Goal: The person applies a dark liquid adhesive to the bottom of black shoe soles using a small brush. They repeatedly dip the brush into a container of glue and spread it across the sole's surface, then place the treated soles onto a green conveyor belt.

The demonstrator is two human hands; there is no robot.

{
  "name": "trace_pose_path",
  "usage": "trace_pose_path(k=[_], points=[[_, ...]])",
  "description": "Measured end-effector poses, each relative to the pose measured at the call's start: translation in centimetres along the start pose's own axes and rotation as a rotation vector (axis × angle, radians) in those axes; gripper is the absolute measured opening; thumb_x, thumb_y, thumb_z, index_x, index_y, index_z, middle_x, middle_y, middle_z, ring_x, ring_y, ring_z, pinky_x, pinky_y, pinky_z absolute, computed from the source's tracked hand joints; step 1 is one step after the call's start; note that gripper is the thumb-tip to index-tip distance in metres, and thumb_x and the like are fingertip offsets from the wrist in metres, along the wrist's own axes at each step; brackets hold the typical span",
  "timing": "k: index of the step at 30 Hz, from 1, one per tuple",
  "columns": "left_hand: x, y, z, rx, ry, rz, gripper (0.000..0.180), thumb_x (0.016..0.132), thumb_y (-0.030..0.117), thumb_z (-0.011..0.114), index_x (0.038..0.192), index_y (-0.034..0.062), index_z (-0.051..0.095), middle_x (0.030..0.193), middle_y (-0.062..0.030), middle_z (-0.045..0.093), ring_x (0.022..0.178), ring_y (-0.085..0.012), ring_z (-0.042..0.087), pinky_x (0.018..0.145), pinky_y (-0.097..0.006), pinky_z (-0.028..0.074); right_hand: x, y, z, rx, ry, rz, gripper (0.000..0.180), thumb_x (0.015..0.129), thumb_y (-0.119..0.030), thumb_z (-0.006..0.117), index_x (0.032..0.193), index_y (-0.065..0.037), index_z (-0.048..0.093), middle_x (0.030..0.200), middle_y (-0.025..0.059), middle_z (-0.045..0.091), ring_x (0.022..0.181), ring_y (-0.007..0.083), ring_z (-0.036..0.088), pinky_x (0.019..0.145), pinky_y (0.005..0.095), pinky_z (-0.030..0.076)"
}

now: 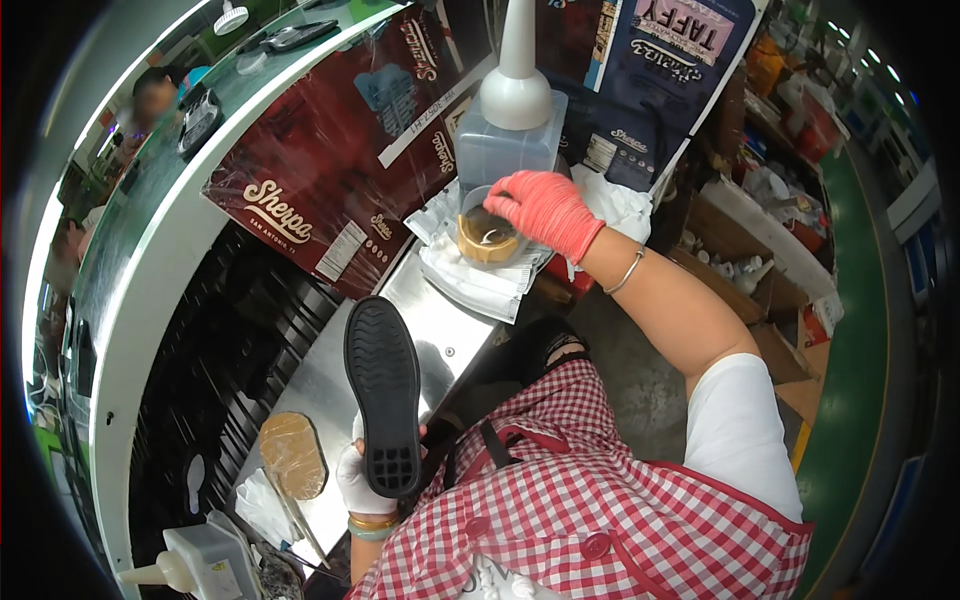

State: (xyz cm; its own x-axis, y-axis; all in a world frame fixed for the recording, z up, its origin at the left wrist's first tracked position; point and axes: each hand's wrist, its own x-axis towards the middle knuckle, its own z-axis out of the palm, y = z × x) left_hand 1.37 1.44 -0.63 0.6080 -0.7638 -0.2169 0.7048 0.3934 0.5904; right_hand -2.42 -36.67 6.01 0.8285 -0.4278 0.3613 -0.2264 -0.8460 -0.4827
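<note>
There's a shiny silver metal bench (434, 318) mid-frame, folded white sheets (468, 288) on it at upper centre, a flat tan oval pad (292, 452) lower left.

Black shoe sole (382, 390), tread up; tan-banded cup (485, 245)

The shoe sole (382, 375) looks like matt rubber, its face ridged. The bench top (440, 318) is smooth, shiny metal. The right glove (550, 212) is coarse knitted cloth, the apron (610, 490) woven fabric. The upright bottle (505, 152) is smooth, translucent plastic; the maroon panel (310, 180) looks glossy.
</note>
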Motion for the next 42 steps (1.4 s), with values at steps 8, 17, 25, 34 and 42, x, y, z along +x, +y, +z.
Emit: trace_pose_path(k=[8, 17, 25, 34, 42], points=[[0.8, -1.2, -2.4, 0.040, 0.027, -0.043, 0.053, 0.085, 0.029, 0.052, 0.129, 0.0014, 0.040, 0.115, -0.0232, 0.056, 0.101, -0.0382, 0.060, 0.076, -0.045, 0.055, -0.3, 0.0, -0.2, 0.117, 0.092, 0.045, 0.031, 0.087, -0.037, 0.052, 0.093, -0.009, 0.066, 0.085, 0.0141, 0.065, 0.084, 0.0339, 0.060, 0.074, 0.0424, 0.047], [1.7, -2.3, -4.7, -0.025, 0.136, -0.038, 0.043, 0.088, 0.031, 0.044, 0.116, -0.0001, 0.050, 0.107, -0.0261, 0.060, 0.094, -0.0388, 0.063, 0.071, -0.046, 0.056, -0.3, -0.3, -0.2, 0.033, 0.020, 0.026, 0.030, 0.087, -0.035, 0.053, 0.092, -0.009, 0.067, 0.088, 0.0135, 0.065, 0.085, 0.0335, 0.060, 0.075, 0.0412, 0.047], [1.4, -2.3, -4.4, -0.069, 0.140, -0.059, 0.049, 0.088, 0.034, 0.042, 0.120, -0.0023, 0.049, 0.109, -0.0277, 0.059, 0.098, -0.0377, 0.061, 0.073, -0.046, 0.054, -0.4, 0.7, -0.2, 0.117, 0.067, 0.020, 0.030, 0.087, -0.035, 0.055, 0.091, -0.008, 0.066, 0.086, 0.0147, 0.064, 0.084, 0.0339, 0.060, 0.073, 0.0418, 0.046], [1.5, -2.2, -5.2, 0.029, 0.126, -0.075, 0.051, 0.087, 0.040, 0.045, 0.120, 0.0011, 0.052, 0.110, -0.0209, 0.061, 0.101, -0.0351, 0.060, 0.072, -0.046, 0.052, -0.5, 0.4, -0.1, 0.119, 0.085, -0.034, 0.030, 0.086, -0.034, 0.055, 0.092, -0.008, 0.067, 0.088, 0.0142, 0.064, 0.084, 0.0336, 0.060, 0.073, 0.0406, 0.047], [1.6, -2.3, -5.6, -0.061, 0.082, -0.063, 0.055, 0.087, 0.038, 0.048, 0.125, -0.0016, 0.047, 0.114, -0.0246, 0.058, 0.105, -0.0389, 0.058, 0.076, -0.048, 0.053, -0.7, 0.4, -0.1, 0.161, 0.084, 0.011, 0.030, 0.086, -0.035, 0.055, 0.092, -0.009, 0.068, 0.088, 0.0138, 0.065, 0.085, 0.0331, 0.060, 0.074, 0.0403, 0.047]])
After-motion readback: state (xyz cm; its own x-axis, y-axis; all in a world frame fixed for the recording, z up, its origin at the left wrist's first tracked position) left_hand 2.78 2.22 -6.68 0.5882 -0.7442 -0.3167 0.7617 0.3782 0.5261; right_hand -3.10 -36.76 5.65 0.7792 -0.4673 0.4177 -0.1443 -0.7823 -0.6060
